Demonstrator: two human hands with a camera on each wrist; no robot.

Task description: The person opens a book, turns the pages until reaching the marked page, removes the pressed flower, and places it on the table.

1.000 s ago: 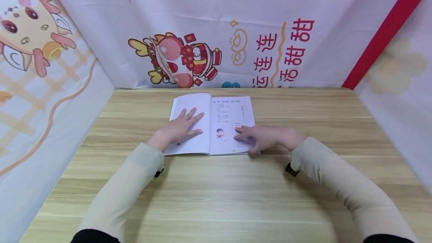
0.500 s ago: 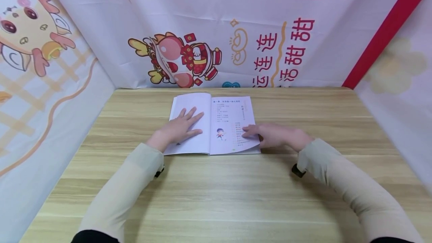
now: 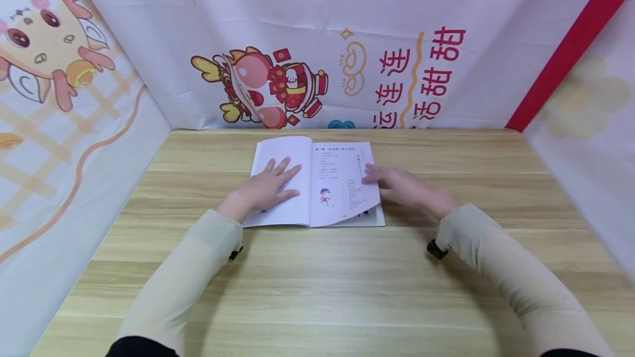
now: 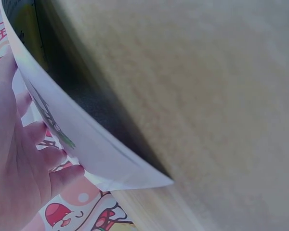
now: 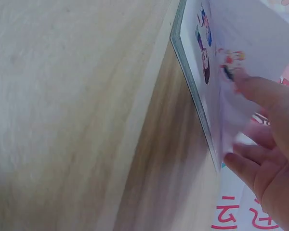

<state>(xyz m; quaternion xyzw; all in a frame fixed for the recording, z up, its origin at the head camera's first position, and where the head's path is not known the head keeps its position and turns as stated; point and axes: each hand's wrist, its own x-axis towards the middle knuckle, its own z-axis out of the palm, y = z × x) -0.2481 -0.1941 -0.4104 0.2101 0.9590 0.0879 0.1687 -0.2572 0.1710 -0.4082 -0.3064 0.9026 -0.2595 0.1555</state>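
Turning the single right-hand page [image 3: 342, 180] looks like the step in hand, and it is best done by lifting one leaf cleanly from its outer near corner, where it already bows up off the sheet [image 3: 375, 217] beneath. A light pinch should do, since thin paper would probably crease or tear if tugged sideways; swinging it in an arc about the fold seems kinder than pulling. It is worth checking that only one leaf is caught. Steady weight on the far side of the fold matters too, as the book [image 3: 311, 180] could otherwise slide on the smooth bench [image 3: 317, 285].

The left hand [image 3: 268, 186] lies flat on the left page [image 3: 297, 211], fingers spread and holding nothing, which steadies that half. The right hand [image 3: 402, 187] is partly closed at the outer edge of the right page, apparently pinching it with the thumb under the leaf and the fingers above; blur hides how firm the hold is. The book lies face up and spread, near the middle of the bench's far part, just in front of the printed cloth [image 3: 297, 21].
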